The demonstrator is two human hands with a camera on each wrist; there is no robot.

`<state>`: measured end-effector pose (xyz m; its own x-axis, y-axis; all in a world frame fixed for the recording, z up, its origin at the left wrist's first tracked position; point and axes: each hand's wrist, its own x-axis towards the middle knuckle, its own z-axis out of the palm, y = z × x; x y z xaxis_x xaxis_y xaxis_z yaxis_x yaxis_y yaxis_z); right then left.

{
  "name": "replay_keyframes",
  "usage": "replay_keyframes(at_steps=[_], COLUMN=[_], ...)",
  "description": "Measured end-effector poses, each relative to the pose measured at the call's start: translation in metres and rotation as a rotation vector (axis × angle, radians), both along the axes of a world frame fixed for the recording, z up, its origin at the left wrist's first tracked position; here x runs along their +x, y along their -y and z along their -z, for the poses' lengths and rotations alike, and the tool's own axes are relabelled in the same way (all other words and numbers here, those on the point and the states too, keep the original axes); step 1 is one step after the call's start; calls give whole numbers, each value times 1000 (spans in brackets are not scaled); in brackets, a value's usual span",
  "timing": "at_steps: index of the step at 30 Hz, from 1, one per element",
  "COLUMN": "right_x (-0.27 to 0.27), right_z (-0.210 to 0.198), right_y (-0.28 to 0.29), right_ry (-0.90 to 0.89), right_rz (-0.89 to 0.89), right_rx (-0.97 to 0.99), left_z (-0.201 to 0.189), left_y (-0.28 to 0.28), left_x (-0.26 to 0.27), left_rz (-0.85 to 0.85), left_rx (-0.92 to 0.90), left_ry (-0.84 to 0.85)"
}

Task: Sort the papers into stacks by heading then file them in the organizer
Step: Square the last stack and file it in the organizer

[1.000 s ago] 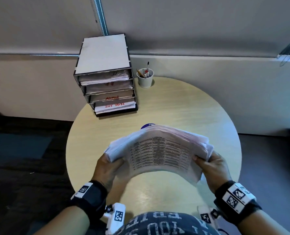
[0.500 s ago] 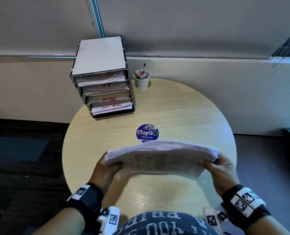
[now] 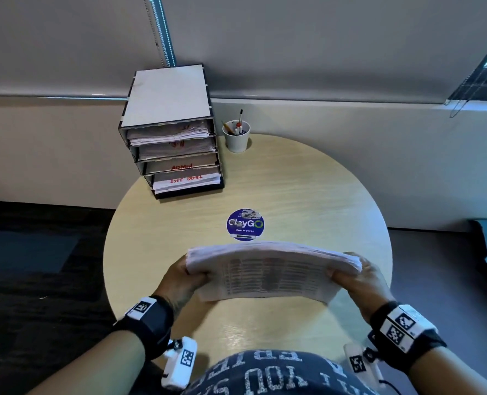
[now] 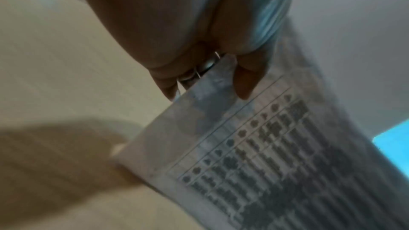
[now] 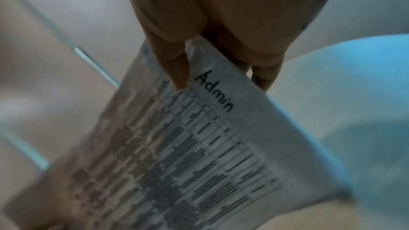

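A thick stack of printed papers (image 3: 270, 269) stands on its long edge on the round wooden table (image 3: 308, 189), bowed toward me. My left hand (image 3: 186, 276) grips its left end and my right hand (image 3: 356, 276) grips its right end. The right wrist view shows the facing sheet (image 5: 199, 146) headed "Admin" above a printed table. In the left wrist view my fingers (image 4: 243, 83) curl over the same stack (image 4: 254, 155). The tiered organizer (image 3: 171, 132) stands at the table's far left, with papers in every tray; red labels read "ADMIN" and "TASK LIST".
A white cup of pens (image 3: 236, 135) sits just right of the organizer. A round blue "ClayGO" sticker (image 3: 245, 224) lies at the table's centre, just beyond the stack. Wall and sill run behind the table; dark floor lies to the left.
The stack has tipped from facing me to standing nearly upright on the table, and it has come lower and nearer. The blue sticker behind it is now uncovered.
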<state>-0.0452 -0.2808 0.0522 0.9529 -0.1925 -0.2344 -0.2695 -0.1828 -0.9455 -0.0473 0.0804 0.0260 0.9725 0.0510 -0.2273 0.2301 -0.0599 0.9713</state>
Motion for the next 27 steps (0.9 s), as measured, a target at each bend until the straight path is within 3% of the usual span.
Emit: replay_keyframes(at_steps=[3,5,7,9,11,12,15,17,18,20,22,27], right_x=[8,15,24,34,40,43,48,49,50,48,43,30], right_z=[-22,-51,-77,-94,-102,-106,-124,-139,-145,-152,-156,-144], right_y=[6,1,-11,-28,-48,-55,-55,-43,-39,-40,-54,-93], right_ry=[12,70,131,199,322,343,217,197,194,180,220,514], right_rz=[-96,-278,-457,-549,-565,-545,-412,-346,-318,-273,-218,-3], right_rx=[-362,-695,-928,-967,-866,-731,-311,-171,-71,212,441,214], left_z=[-14,-39,-67,-96,-126,-139,-157,-149,-141,-132,-131,-143], left_y=[16,30,40,53,63,67,52,33,27,30,44,72], left_x=[2,9,21,35,45,48,60,60,60,50,42,37], left_rz=[46,120,233,432,511,466,58,-192,-188,-15,92,-254], left_rx=[65,97,279,496,680,714,714,517,307,-85,-130,-29], left_ry=[68,143,373,661,816,855,742,536,400,160,128,404])
